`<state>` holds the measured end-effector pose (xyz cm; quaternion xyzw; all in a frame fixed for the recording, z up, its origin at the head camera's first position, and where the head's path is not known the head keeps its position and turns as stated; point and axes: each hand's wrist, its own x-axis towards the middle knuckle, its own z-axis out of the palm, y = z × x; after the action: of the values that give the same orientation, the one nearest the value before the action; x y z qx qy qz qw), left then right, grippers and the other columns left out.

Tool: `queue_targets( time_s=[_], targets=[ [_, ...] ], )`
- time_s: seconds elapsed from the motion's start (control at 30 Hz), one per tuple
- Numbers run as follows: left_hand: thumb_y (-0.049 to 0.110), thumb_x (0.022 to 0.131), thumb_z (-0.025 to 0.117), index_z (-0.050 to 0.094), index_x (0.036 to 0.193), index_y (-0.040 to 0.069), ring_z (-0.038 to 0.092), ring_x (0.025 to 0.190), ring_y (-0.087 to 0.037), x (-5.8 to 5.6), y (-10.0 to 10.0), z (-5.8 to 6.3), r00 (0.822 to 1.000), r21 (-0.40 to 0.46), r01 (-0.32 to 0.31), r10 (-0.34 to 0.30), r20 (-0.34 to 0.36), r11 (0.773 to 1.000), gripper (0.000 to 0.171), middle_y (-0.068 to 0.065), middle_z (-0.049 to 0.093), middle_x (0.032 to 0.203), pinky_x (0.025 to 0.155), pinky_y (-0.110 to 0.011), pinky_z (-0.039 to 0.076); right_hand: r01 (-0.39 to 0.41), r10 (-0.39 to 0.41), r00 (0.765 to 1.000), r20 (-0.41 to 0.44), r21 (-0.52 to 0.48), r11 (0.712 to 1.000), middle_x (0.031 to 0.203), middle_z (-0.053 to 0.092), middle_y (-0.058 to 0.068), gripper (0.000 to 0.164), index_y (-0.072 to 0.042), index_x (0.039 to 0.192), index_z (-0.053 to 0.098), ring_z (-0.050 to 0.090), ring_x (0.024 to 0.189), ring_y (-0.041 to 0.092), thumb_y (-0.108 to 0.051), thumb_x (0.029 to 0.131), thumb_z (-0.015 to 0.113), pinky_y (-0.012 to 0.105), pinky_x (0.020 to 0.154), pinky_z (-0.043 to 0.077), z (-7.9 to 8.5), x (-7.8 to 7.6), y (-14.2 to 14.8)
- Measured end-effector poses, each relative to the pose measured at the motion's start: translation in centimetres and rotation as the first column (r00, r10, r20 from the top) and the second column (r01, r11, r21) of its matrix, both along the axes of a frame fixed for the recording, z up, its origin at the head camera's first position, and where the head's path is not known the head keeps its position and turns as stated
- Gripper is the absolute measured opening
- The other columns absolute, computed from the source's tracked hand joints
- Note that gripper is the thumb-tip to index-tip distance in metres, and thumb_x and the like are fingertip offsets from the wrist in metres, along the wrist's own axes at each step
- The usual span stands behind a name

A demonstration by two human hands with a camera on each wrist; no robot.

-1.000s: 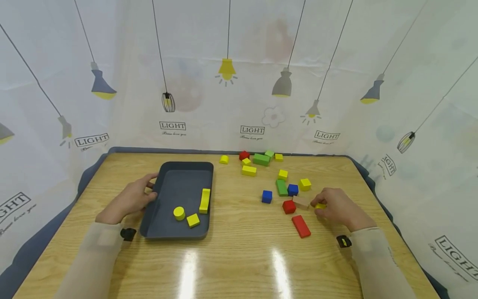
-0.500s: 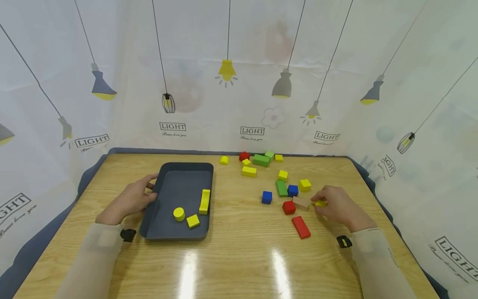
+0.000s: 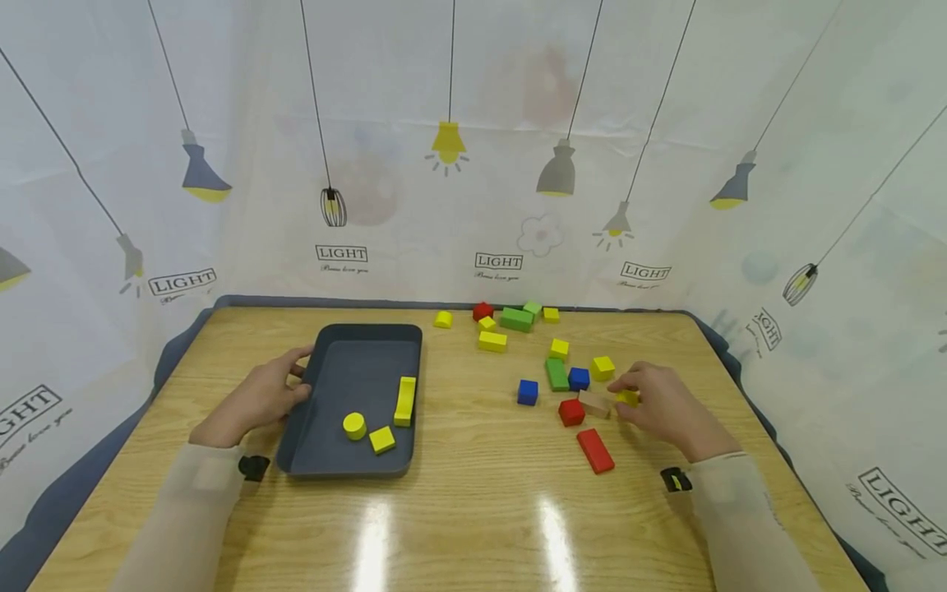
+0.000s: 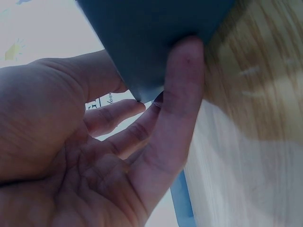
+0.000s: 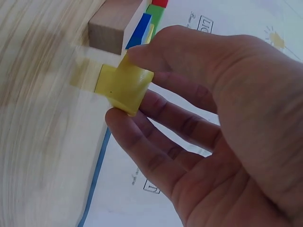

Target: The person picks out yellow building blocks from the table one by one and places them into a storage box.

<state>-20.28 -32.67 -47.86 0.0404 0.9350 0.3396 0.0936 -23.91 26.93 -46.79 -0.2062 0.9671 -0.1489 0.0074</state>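
At table's right side | ur right hand pinches yellow block, just lifting | left hand fingers straight, steadying tray | next, likely: carry block over to tray, clear its rim.

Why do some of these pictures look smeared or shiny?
Head view: two bright glare streaks on the table near the front edge; otherwise sharp. Right wrist view: the wood is motion-smeared, while the right hand and its pinched yellow block stay fairly sharp. Left wrist view: dim, with the left hand shadowed against the tray.

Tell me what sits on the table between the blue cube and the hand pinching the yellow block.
In the head view, a red cube and a plain wooden block lie between the blue cube and the right hand, which pinches the yellow block.
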Motion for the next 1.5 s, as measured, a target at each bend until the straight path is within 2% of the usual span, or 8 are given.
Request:
queue_targets(
  time_s=[0.17, 0.4, 0.6, 0.73, 0.87, 1.13, 1.5],
  targets=[
    [0.008, 0.101, 0.057, 0.021, 0.16, 0.008, 0.059, 0.063, -0.02, 0.1, 0.1, 0.1, 1.0, -0.009, 0.002, -0.002, -0.003, 1.0, 0.069, -0.035, 0.047, 0.137, 0.055, -0.034, 0.054, -0.03, 0.03, 0.999, -0.01, -0.012, 0.999, 0.105, 0.064, 0.005, 0.026, -0.011, 0.109, 0.077, 0.061, 0.095, 0.025, -0.016, 0.084, 0.082, 0.047, 0.088, 0.053, 0.2, 0.2, -1.1],
    [0.007, 0.101, 0.056, 0.021, 0.16, 0.008, 0.058, 0.061, -0.021, 0.1, 0.0, 0.0, 1.0, -0.007, 0.008, -0.009, -0.012, 1.0, 0.069, -0.035, 0.047, 0.137, 0.054, -0.035, 0.053, -0.094, 0.092, 0.995, -0.04, -0.032, 0.995, 0.098, 0.062, 0.001, 0.022, -0.012, 0.106, 0.077, 0.057, 0.084, 0.022, -0.02, 0.086, 0.081, 0.037, 0.076, 0.053, 0.5, 0.6, -3.0],
    [0.007, 0.101, 0.056, 0.02, 0.16, 0.008, 0.059, 0.062, -0.021, 0.0, 0.0, 0.0, 1.0, 0.0, 0.006, -0.006, -0.009, 1.0, 0.069, -0.035, 0.046, 0.137, 0.054, -0.035, 0.054, -0.113, 0.111, 0.993, -0.036, -0.039, 0.993, 0.109, 0.063, 0.002, 0.024, -0.015, 0.11, 0.077, 0.06, 0.098, 0.023, -0.016, 0.086, 0.079, 0.04, 0.085, 0.054, 0.9, 1.0, -4.8],
    [0.007, 0.101, 0.056, 0.02, 0.16, 0.008, 0.06, 0.062, -0.021, 0.0, -0.1, -0.1, 1.0, 0.003, 0.007, -0.007, -0.012, 1.0, 0.069, -0.036, 0.047, 0.137, 0.054, -0.035, 0.054, -0.138, 0.135, 0.99, -0.045, -0.05, 0.989, 0.111, 0.062, 0.003, 0.026, -0.014, 0.11, 0.076, 0.06, 0.095, 0.021, -0.015, 0.085, 0.079, 0.035, 0.08, 0.055, 1.3, 1.2, -6.2],
    [0.007, 0.101, 0.056, 0.02, 0.16, 0.008, 0.06, 0.063, -0.021, 0.0, -0.1, -0.1, 1.0, 0.002, 0.007, -0.007, -0.013, 1.0, 0.07, -0.035, 0.047, 0.137, 0.054, -0.035, 0.054, -0.192, 0.186, 0.979, -0.077, -0.07, 0.979, 0.108, 0.062, 0.002, 0.024, -0.013, 0.108, 0.077, 0.058, 0.089, 0.019, -0.013, 0.084, 0.079, 0.03, 0.073, 0.053, 1.6, 1.3, -7.5],
    [0.007, 0.101, 0.057, 0.02, 0.16, 0.008, 0.06, 0.063, -0.021, 0.0, -0.1, 0.0, 1.0, 0.004, 0.012, -0.012, -0.015, 1.0, 0.07, -0.035, 0.047, 0.137, 0.054, -0.035, 0.054, -0.264, 0.256, 0.962, -0.098, -0.074, 0.962, 0.106, 0.063, -0.001, 0.025, -0.013, 0.108, 0.077, 0.057, 0.091, 0.016, -0.014, 0.084, 0.081, 0.029, 0.079, 0.053, 1.9, 1.0, -10.3],
    [0.008, 0.101, 0.056, 0.02, 0.16, 0.008, 0.06, 0.063, -0.02, 0.1, 0.0, 0.0, 1.0, 0.0, 0.02, -0.02, -0.017, 1.0, 0.069, -0.036, 0.047, 0.137, 0.054, -0.035, 0.053, -0.368, 0.356, 0.927, -0.117, -0.113, 0.923, 0.102, 0.061, -0.006, 0.023, -0.019, 0.11, 0.076, 0.057, 0.089, 0.009, -0.017, 0.087, 0.077, 0.022, 0.077, 0.05, 2.0, 0.3, -15.1]
  ],
)
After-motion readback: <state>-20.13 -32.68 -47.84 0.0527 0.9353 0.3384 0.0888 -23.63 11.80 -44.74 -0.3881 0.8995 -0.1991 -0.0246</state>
